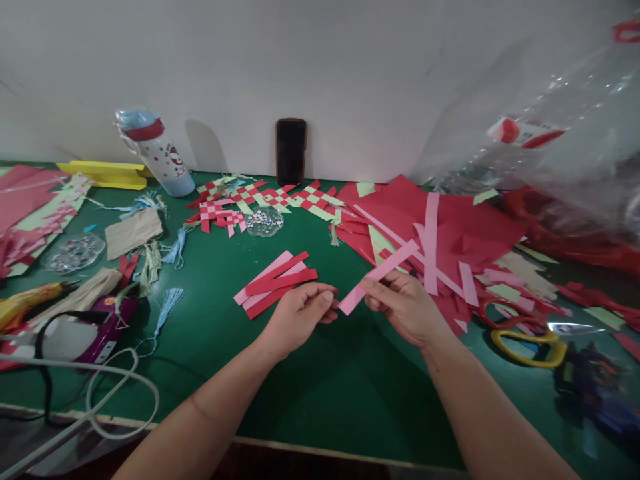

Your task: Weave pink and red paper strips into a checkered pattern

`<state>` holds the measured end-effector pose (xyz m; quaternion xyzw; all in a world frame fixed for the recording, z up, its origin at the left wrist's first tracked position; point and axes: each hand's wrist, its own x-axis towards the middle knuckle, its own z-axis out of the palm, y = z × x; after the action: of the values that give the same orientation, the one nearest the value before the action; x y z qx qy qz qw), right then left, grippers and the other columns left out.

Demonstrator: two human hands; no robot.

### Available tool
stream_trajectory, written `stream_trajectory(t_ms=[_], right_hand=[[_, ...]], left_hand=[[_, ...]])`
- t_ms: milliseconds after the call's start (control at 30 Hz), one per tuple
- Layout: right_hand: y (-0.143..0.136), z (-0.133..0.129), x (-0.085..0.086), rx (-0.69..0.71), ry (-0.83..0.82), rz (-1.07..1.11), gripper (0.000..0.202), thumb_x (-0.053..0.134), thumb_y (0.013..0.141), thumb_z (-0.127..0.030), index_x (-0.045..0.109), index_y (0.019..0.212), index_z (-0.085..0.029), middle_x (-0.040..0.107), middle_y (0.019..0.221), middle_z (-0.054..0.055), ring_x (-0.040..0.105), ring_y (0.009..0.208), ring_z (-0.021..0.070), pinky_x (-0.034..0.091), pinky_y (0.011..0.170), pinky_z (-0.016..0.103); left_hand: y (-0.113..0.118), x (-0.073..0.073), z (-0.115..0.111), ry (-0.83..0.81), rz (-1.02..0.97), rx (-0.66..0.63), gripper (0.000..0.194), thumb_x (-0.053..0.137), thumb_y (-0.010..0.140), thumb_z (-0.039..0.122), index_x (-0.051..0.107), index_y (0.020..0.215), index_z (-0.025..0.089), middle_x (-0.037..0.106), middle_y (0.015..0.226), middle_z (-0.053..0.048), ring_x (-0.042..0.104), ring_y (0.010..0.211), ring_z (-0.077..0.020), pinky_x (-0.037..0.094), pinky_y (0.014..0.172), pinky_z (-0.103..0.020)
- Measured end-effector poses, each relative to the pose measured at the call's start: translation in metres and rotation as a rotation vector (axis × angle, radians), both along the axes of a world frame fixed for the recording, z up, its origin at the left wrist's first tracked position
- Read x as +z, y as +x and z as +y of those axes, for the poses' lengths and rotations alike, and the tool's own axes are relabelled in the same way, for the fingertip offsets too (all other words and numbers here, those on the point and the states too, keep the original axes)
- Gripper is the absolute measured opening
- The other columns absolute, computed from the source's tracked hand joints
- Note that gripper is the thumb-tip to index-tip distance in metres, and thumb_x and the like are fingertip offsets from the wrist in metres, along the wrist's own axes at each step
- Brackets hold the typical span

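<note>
My right hand point(397, 300) pinches a light pink paper strip point(384, 273) between thumb and fingers, holding it slantwise above the table. Beside the strip's lower end is my left hand point(306, 310), its thumb and fingertips brought together. Whether it grips anything, or touches the strip end, I cannot make out. Just beyond the left hand, several red and pink paper strips point(275, 283) lie crossed over one another on the green table point(320, 393).
Behind are woven checked paper pieces point(250, 195), a dish of beads point(265, 221), a phone point(291, 151) and a bottle point(159, 157). Red paper sheets point(400, 203) and scissors point(530, 343) lie right. Tassels point(170, 307), a glue gun point(35, 300) and a white cable point(123, 393) are left.
</note>
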<state>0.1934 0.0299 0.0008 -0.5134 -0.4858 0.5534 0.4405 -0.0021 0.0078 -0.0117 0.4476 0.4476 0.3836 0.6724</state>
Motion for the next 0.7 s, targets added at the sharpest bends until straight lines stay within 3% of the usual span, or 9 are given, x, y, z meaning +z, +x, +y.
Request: stream_trajectory(t_ms=[133,367,700], right_hand=[[-0.008,-0.007,0.001,0.144,-0.037,-0.116,0.031,0.081,0.065,-0.042,0.066,0.070,-0.016,0.054,0.053,-0.003,0.044,0.050,0.0096,0.034,0.049,0.026],[-0.014,-0.012,-0.003,0.245,-0.025,-0.261,0.031,0.069,0.076,-0.047,0.067,0.079,-0.017,0.053,0.056,-0.004,0.042,0.051,0.0096,0.033,0.048,0.026],[-0.018,-0.013,0.001,0.250,-0.014,-0.179,0.032,0.070,0.077,-0.049,0.063,0.077,-0.017,0.056,0.065,-0.002,0.046,0.054,0.0095,0.038,0.052,0.025]], left_hand=[[0.000,0.000,-0.001,0.127,0.071,-0.068,0.029,0.068,0.082,0.039,0.070,0.099,0.015,0.070,0.089,-0.005,0.062,0.078,-0.0143,0.049,0.072,-0.025],[0.001,0.000,-0.004,0.108,0.236,-0.062,0.019,0.070,0.078,0.034,0.067,0.079,0.015,0.064,0.070,0.000,0.054,0.061,-0.0113,0.040,0.057,-0.022],[0.000,0.003,-0.002,-0.019,0.044,-0.051,0.028,0.077,0.072,0.039,0.065,0.073,0.014,0.060,0.064,0.002,0.050,0.054,-0.0076,0.038,0.053,-0.020]])
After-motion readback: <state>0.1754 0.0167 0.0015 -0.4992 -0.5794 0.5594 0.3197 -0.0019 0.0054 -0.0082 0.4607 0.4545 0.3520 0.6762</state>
